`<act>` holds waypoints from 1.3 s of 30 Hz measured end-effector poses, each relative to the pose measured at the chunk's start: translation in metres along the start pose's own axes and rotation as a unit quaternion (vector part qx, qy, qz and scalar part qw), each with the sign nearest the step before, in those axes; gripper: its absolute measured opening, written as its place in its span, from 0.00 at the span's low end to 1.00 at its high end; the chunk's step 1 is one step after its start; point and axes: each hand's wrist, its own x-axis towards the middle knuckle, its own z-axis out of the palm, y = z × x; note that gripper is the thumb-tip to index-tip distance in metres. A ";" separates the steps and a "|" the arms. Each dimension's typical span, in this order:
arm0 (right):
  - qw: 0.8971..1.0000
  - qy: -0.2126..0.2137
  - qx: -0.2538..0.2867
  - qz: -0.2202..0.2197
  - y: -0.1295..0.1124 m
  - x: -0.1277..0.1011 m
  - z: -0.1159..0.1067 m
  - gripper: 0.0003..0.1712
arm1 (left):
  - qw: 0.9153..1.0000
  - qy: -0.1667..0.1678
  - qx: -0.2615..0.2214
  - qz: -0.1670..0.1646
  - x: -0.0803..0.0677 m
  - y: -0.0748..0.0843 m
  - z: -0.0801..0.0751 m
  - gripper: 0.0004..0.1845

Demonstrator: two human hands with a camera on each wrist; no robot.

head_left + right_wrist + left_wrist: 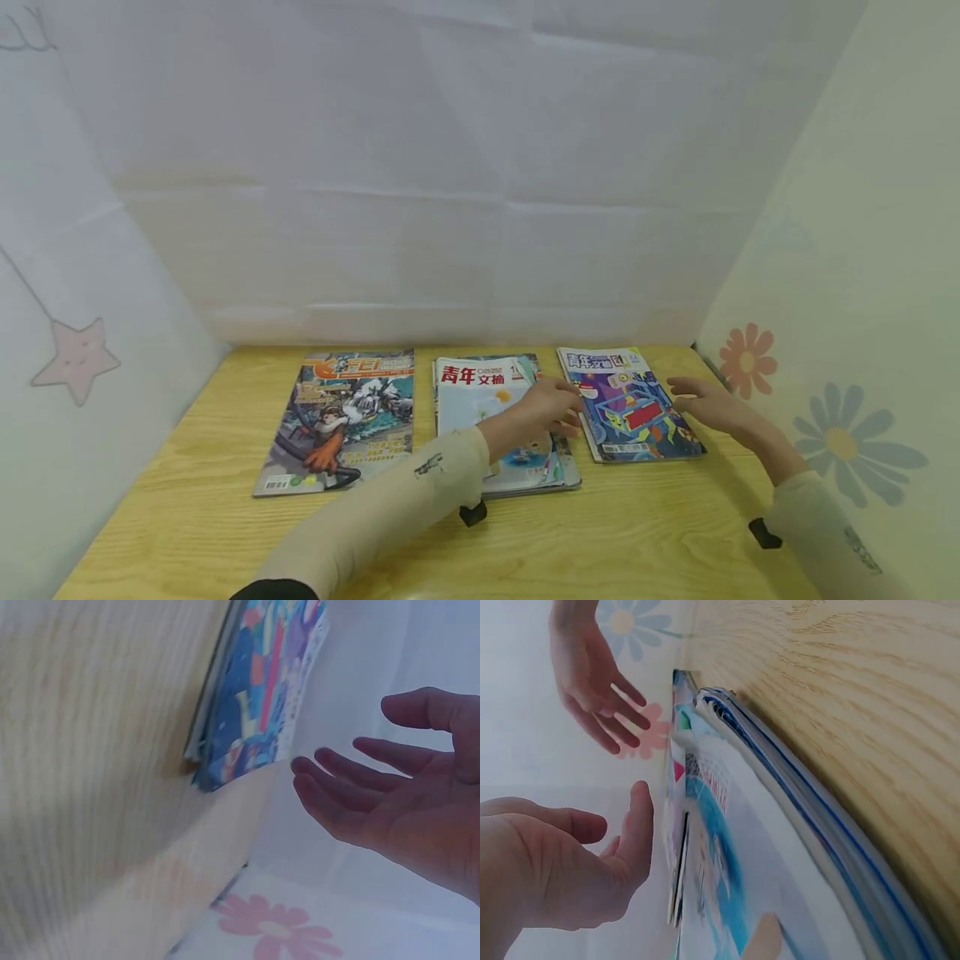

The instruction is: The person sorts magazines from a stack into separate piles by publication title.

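Head view: I look forward and down from above at the whole tabletop (600, 533) and both hands.
Left wrist view: close, skimming low along the middle magazine pile (795, 847) toward the right hand (592, 675).
Right wrist view: close beside the blue magazine (255, 690).
Shared: the blue magazine and tabletop.

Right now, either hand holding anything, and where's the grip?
Nothing held. Left hand and right hand are both open, flanking the blue magazine.

There were three piles of magazines on one wooden table (187, 533): a left one (337, 421), a middle one (487, 400) and a right one (630, 404). Two hands showed, a left hand (543, 408) and a right hand (708, 404).
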 end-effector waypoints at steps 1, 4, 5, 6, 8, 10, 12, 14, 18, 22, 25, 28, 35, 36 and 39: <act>1.000 -0.001 -0.003 -0.006 -0.006 0.000 0.001 0.37 | 1.000 0.002 0.001 0.004 -0.002 0.001 -0.004 0.18; 1.000 -0.007 -0.004 -0.023 -0.025 -0.002 0.007 0.36 | 1.000 0.012 0.016 0.024 -0.012 0.005 -0.015 0.14; 1.000 -0.008 -0.001 -0.028 -0.031 -0.002 0.010 0.35 | 0.999 0.014 0.018 0.032 -0.016 0.006 -0.019 0.14; 0.999 -0.011 0.001 -0.032 -0.036 -0.003 0.012 0.35 | 0.999 0.014 0.020 0.039 -0.019 0.008 -0.022 0.13; 0.999 -0.014 0.006 -0.047 -0.047 -0.004 0.018 0.34 | 0.998 0.016 0.033 0.056 -0.028 0.011 -0.028 0.13; 0.998 -0.016 0.012 -0.063 -0.057 -0.004 0.025 0.33 | 0.996 0.015 0.051 0.073 -0.036 0.012 -0.035 0.13; 0.996 -0.021 0.019 -0.085 -0.066 -0.002 0.031 0.32 | 0.994 0.017 0.067 0.088 -0.043 0.013 -0.043 0.13; 0.995 -0.025 0.028 -0.096 -0.074 0.000 0.036 0.31 | 0.992 0.020 0.076 0.100 -0.050 0.014 -0.054 0.12; 0.992 -0.034 0.048 -0.116 -0.089 0.005 0.047 0.28 | 0.991 0.041 0.064 0.112 -0.064 0.015 -0.075 0.12; 0.986 -0.039 0.062 -0.147 -0.100 0.011 0.057 0.25 | 0.989 0.072 0.069 0.113 -0.081 0.014 -0.094 0.12; 0.984 -0.045 0.071 -0.159 -0.106 0.017 0.065 0.25 | 0.986 0.088 0.087 0.109 -0.092 0.011 -0.106 0.13; 0.984 -0.049 0.078 -0.153 -0.110 0.023 0.074 0.24 | 0.984 0.099 0.102 0.106 -0.100 0.006 -0.118 0.13; 0.982 -0.049 0.120 -0.135 -0.116 0.033 0.095 0.22 | 0.983 0.121 0.107 0.085 -0.109 -0.001 -0.140 0.14; 0.981 -0.052 0.129 -0.134 -0.117 0.035 0.097 0.22 | 0.982 0.124 0.114 0.082 -0.111 -0.001 -0.142 0.15; 0.981 -0.055 0.140 -0.121 -0.119 0.038 0.103 0.22 | 0.978 0.135 0.135 0.083 -0.114 -0.002 -0.147 0.17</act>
